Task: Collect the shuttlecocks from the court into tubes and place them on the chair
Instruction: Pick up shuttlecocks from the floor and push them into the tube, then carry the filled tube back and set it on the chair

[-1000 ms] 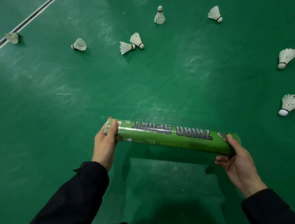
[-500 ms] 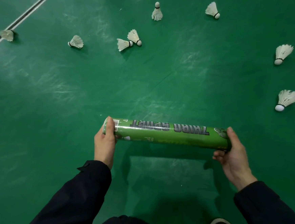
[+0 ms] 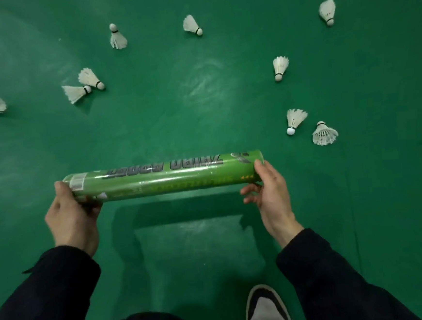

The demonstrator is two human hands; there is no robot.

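Task looks barely begun: approx ten shuttlecocks lie loose on the court floor (image 3: pixel 176 117), none seen going in yet; no chair in view. The tube (image 3: pixel 163 176) is held level above the floor, left hand (image 3: pixel 70 216) wrapped round its labelled end, right hand (image 3: pixel 270 188) pinching the other end w/ thumb on top. Tube is a glossy green cylinder, printed lettering. Beyond the tube, a pair of shuttlecocks (image 3: pixel 83 85) touch; right of the tube, two more (image 3: pixel 308 129) lie close together. White feather skirts, rounded cork tips.
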